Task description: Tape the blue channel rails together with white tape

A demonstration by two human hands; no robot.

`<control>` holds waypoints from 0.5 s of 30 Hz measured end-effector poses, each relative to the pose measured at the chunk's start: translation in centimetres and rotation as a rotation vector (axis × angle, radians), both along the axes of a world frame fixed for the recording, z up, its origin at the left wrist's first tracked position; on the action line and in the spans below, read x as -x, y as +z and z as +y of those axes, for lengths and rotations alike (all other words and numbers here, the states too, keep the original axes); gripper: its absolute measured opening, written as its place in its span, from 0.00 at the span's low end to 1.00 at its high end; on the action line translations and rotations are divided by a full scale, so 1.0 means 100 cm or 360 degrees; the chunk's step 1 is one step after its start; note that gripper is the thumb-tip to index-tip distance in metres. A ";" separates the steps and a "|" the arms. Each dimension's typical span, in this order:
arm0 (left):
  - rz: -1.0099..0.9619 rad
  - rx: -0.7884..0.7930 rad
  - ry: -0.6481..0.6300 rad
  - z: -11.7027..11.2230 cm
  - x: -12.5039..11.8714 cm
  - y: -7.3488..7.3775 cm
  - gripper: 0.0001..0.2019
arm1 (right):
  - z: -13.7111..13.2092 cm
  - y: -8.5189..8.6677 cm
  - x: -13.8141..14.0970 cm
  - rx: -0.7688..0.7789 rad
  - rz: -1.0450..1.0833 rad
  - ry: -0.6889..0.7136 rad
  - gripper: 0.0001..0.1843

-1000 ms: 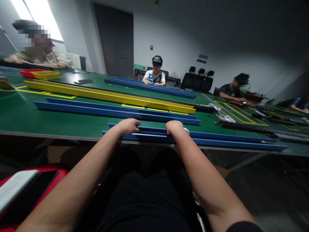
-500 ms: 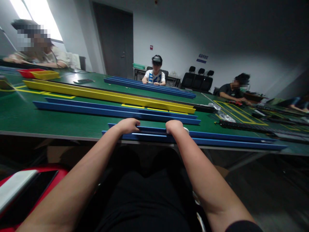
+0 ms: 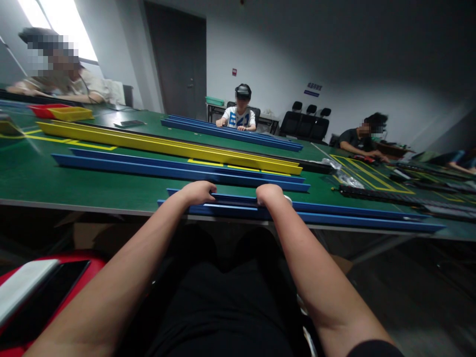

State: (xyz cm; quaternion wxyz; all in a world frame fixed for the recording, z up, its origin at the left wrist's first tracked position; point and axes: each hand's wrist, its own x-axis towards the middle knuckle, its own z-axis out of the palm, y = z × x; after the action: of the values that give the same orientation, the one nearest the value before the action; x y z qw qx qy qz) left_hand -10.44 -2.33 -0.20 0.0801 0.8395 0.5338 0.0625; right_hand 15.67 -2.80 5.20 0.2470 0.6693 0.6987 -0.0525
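Observation:
A long blue channel (image 3: 357, 220) with two raised sides lies along the near edge of the table. Over its left part is my left hand (image 3: 199, 192), fingers curled down into the channel and thumb towards the right. My right hand (image 3: 269, 193) is bent over the same channel a short way to the right, its fingers closed and mostly hidden behind the wrist. Just past that wrist shows the edge of a small white round thing (image 3: 288, 199). Whatever the fingers of either hand pinch cannot be made out.
Behind lie another blue channel (image 3: 141, 169), a long yellow channel (image 3: 167, 148) and further blue channels (image 3: 230, 133) on the green table (image 3: 29, 178). Red (image 3: 46, 111) and yellow trays (image 3: 72, 114) stand far left. Several people sit around. A phone (image 3: 44, 302) lies on a red surface at lower left.

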 end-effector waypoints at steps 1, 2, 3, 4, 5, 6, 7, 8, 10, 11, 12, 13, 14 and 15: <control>-0.0004 0.0001 -0.0003 0.000 0.000 0.000 0.15 | 0.000 0.000 0.000 -0.0002 0.0000 -0.0002 0.20; -0.0008 0.0004 -0.0002 0.001 0.000 -0.001 0.15 | 0.000 0.000 0.000 -0.0006 0.0000 -0.0004 0.20; -0.0012 0.0005 0.0001 0.001 0.000 -0.001 0.15 | 0.000 0.000 0.000 -0.0011 0.0002 -0.0004 0.20; -0.0014 0.0009 0.0006 0.002 0.000 -0.002 0.16 | 0.001 -0.001 0.000 -0.0014 0.0001 -0.0005 0.20; -0.0016 0.0014 0.0009 0.002 0.000 -0.002 0.16 | 0.001 -0.001 0.000 -0.0014 0.0001 -0.0003 0.20; -0.0019 0.0018 0.0009 0.002 0.000 -0.002 0.16 | 0.001 -0.001 0.000 -0.0012 0.0002 0.0000 0.20; -0.0022 0.0021 0.0009 0.002 0.000 -0.002 0.16 | 0.001 -0.002 0.000 -0.0009 0.0003 0.0003 0.20; -0.0025 0.0021 0.0008 0.002 0.000 -0.002 0.16 | 0.002 -0.002 0.000 -0.0006 0.0003 0.0005 0.20; -0.0028 0.0018 0.0010 0.002 0.000 -0.002 0.16 | 0.002 -0.002 0.000 0.0001 0.0002 0.0004 0.20; -0.0025 0.0014 0.0010 0.002 0.000 -0.002 0.16 | 0.003 -0.002 0.000 0.0005 0.0002 0.0001 0.20; -0.0020 0.0009 0.0010 0.002 0.000 -0.002 0.16 | 0.003 -0.002 0.000 0.0009 0.0003 0.0001 0.21; -0.0016 0.0002 0.0008 0.002 0.000 -0.002 0.15 | 0.003 -0.002 0.000 0.0012 0.0005 0.0006 0.21; -0.0014 -0.0005 0.0003 0.002 0.000 -0.002 0.15 | 0.004 -0.002 0.000 0.0014 0.0008 0.0015 0.21; -0.0016 -0.0011 -0.0003 0.002 0.001 -0.003 0.14 | 0.004 -0.002 0.000 0.0014 0.0012 0.0025 0.21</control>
State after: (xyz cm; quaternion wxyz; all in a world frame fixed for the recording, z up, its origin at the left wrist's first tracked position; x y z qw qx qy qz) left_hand -10.50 -2.13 -0.45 0.0799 0.8398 0.5326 0.0685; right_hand 15.65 -2.40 5.01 0.2478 0.6625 0.7046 -0.0563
